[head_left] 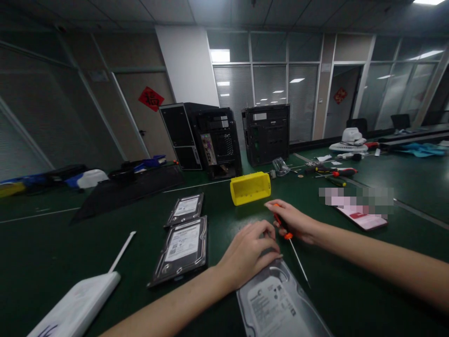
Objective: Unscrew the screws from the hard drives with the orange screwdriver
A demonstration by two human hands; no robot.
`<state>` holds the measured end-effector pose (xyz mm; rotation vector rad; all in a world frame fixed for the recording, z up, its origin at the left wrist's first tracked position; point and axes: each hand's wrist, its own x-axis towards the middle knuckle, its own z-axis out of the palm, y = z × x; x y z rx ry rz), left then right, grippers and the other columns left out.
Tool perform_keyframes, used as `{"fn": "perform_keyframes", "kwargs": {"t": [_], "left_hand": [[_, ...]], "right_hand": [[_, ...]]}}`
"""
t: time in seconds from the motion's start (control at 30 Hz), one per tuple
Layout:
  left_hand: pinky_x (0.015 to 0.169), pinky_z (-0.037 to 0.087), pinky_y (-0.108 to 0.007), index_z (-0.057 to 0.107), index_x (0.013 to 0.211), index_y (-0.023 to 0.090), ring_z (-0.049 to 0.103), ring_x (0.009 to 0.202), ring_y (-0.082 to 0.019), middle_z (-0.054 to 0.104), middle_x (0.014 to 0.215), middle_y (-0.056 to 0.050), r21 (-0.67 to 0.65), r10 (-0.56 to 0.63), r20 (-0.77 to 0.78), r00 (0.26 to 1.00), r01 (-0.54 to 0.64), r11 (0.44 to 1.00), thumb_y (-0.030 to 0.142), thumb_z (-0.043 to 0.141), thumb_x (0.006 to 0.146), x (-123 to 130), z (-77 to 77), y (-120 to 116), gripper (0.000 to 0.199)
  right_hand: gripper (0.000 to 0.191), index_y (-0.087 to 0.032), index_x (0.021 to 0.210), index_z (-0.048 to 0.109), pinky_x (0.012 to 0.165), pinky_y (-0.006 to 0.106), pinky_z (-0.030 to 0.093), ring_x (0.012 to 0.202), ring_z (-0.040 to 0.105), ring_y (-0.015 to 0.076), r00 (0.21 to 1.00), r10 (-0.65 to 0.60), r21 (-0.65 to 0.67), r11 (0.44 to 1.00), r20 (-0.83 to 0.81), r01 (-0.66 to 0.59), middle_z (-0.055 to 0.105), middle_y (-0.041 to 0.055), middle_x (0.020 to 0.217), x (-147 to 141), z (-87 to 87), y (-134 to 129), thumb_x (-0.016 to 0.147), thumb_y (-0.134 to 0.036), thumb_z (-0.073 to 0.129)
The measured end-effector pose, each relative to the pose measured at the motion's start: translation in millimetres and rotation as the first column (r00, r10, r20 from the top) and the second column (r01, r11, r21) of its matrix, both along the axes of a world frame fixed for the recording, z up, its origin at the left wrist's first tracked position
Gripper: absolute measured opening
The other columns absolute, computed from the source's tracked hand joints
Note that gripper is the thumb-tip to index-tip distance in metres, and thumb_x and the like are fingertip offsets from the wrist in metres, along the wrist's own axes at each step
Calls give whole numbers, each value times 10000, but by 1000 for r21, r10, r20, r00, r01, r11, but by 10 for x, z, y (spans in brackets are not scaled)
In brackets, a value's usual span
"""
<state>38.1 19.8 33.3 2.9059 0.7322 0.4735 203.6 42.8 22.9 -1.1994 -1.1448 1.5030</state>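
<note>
A silver hard drive [275, 304] with a white label lies at the bottom centre, label up. My left hand [247, 252] is closed at its far end, the thumb along the edge and the fingers curled; the fingertips are partly hidden. Just to the right, my right hand [296, 222] is wrapped round a screwdriver [288, 236] with an orange and black handle. Its thin metal shaft points down toward me, beside the drive and apart from it. Two more hard drives, a nearer one [184, 245] and a farther one [185, 207], lie label up to the left.
A yellow bin [250, 188] rests beyond my hands. Computer cases [217, 140] stand behind it. On the right lie a pink-and-white box [365, 217] and several hand tools [345, 172]. A white device with a rod [77, 299] is at the lower left.
</note>
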Motion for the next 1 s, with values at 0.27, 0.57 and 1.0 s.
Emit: {"fn": "perform_keyframes", "kwargs": {"t": [0.27, 0.57, 1.0], "left_hand": [[849, 409, -319, 583, 939, 211, 496, 1002, -197, 503, 1067, -30, -187, 41, 88, 995, -24, 982, 250, 607, 811, 23, 12, -7, 135], [809, 403, -263, 592, 838, 160, 531, 863, -155, 566, 865, -20, -381, 96, 81, 992, -58, 923, 293, 323, 951, -145, -62, 278, 320], [756, 389, -256, 574, 802, 158, 544, 810, -157, 606, 810, -24, -230, 34, -69, 997, -49, 972, 257, 310, 954, -137, -178, 204, 321]], "right_hand": [[356, -179, 1149, 512, 605, 263, 479, 706, 546, 121, 813, 87, 206, 947, 575, -247, 497, 79, 979, 113, -200, -55, 793, -189, 498], [187, -190, 957, 581, 809, 369, 372, 930, 425, 205, 471, -244, 492, 693, 848, -527, 482, 79, 993, 178, -155, -240, 867, -273, 441], [383, -169, 807, 589, 745, 346, 320, 813, 454, 172, 290, -293, 405, 505, 911, -762, 558, 44, 815, 153, -111, -422, 927, -395, 304]]}}
